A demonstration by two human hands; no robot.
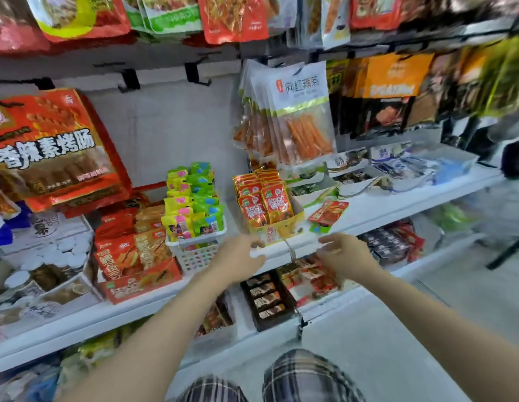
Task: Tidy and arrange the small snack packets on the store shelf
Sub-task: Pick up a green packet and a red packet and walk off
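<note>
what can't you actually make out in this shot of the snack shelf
- Head view: whether the left hand and right hand touch the shelf edge; motion blur smears the fingers.
- Print on the loose red packet beside the yellow display box: too small.
- Hanging bags at upper right: blurred.
- Red bags on top: cut off by the frame edge.

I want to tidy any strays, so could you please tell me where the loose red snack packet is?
In the head view, the loose red packet lies flat on the white shelf, just right of the yellow display box.
</note>
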